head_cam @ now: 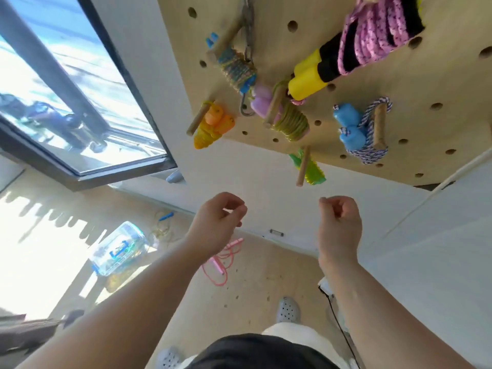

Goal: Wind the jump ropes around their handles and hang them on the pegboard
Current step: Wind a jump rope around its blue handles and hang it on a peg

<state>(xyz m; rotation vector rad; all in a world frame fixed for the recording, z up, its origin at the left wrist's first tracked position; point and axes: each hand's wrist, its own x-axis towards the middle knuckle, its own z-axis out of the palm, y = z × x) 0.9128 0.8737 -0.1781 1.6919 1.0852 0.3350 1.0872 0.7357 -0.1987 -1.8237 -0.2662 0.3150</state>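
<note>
A wooden pegboard point(415, 83) on the wall carries several wound jump ropes on its pegs: a green one point(311, 169) lowest, an orange one point(213, 126), a yellow-green one with lilac handles point(287, 118), a blue-handled one point(354, 131), a purple rope on yellow and black handles point(346, 57). My left hand point(218, 222) and my right hand point(339, 222) hang in the air below the board, fingers loosely curled, holding nothing. On the floor lie a loose pink jump rope point(223, 259) and a yellow rope with a blue handle point(163, 225).
A clear plastic box with blue latches point(117, 249) stands on the floor at the left, beside the ropes. A large window point(66, 83) fills the upper left. A black cable point(340, 323) runs along the wall at the right. My feet in grey clogs point(287, 311) are below.
</note>
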